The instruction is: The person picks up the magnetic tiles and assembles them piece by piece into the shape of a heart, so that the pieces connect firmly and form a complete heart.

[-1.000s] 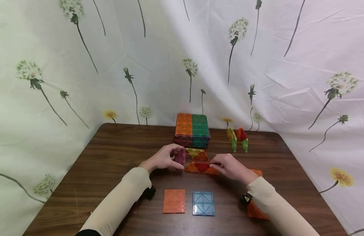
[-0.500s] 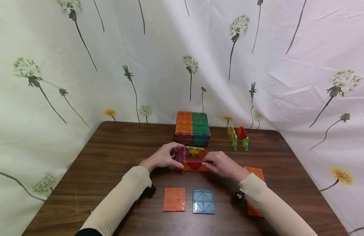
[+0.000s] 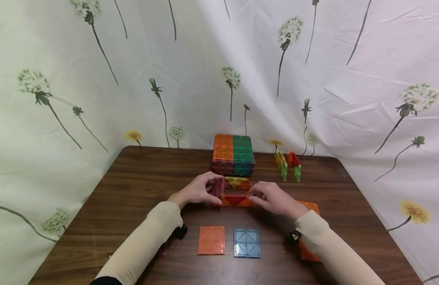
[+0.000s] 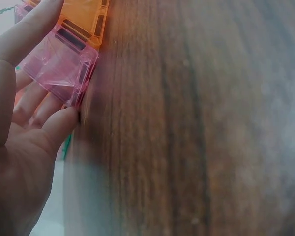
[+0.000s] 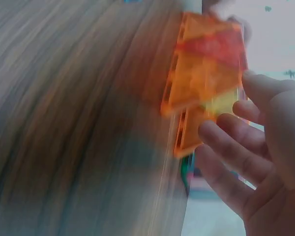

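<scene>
My left hand (image 3: pixel 198 190) holds an upright pink magnetic tile (image 4: pixel 56 64), its thumb at the front and the other fingers behind. Against that tile's front edge stands a low panel of orange tiles (image 3: pixel 224 201) with a red triangle tile (image 3: pixel 235 200) in its middle. Behind it is a second low panel with a yellow tile (image 3: pixel 236 181) and an orange triangle. At the right end of these panels is my right hand (image 3: pixel 276 199), fingers loosely bent and spread. Its thumb tip lies at the front panel's upper edge in the right wrist view; touching or just apart, I cannot tell.
A stacked block of orange, green and purple tiles (image 3: pixel 233 148) stands behind the hands. Two small upright pieces, one yellow-green (image 3: pixel 281 164) and one red-green (image 3: pixel 295 164), are at back right. Flat orange (image 3: pixel 211 240) and blue (image 3: pixel 247 243) squares lie in front; more orange tiles (image 3: pixel 308 253) lie under the right forearm.
My right hand brought the red triangle left and down into the front orange panel, then let go and drew slightly right. My left hand keeps its hold on the pink tile.
</scene>
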Tool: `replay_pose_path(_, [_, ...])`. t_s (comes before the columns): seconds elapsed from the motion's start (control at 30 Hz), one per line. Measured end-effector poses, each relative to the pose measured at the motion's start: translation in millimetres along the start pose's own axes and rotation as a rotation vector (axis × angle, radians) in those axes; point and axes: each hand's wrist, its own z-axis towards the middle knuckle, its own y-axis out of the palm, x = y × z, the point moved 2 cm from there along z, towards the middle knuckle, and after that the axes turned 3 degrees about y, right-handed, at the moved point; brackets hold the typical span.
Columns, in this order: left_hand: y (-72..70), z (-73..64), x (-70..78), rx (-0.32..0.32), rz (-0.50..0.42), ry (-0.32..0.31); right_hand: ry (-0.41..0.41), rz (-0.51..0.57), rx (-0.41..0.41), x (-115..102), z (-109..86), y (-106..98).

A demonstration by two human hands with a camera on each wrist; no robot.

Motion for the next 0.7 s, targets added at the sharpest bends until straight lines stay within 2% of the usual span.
replay_pose_path(0.2, [-1.8, 2.5, -2.4, 0.002, -0.043, -0.018, 0.048, -0.054, 0.008, 28.6, -26.1, -23.4])
replay_pose_path(0.3, [-0.9, 2.4, -3.3, 0.001, -0.057, -0.028, 0.121, -0.121, -0.04, 46.3, -45.7, -36.1])
replay_pose_path(0.4, [0.9, 1.6, -2.8, -0.008, -0.079, -0.041, 0.216, -0.159, -0.124, 60.3, -68.4, -48.6])
replay_pose_path(0.57, [2.2, 1.3, -0.7, -0.009, -0.098, -0.034, 0.402, -0.102, -0.252, 70.6, -100.8, -64.7])
replay_pose_path(0.7, [1.1, 1.3, -0.1, -0.008, -0.083, -0.035, 0.461, -0.048, -0.291, 72.2, -112.2, -67.4])
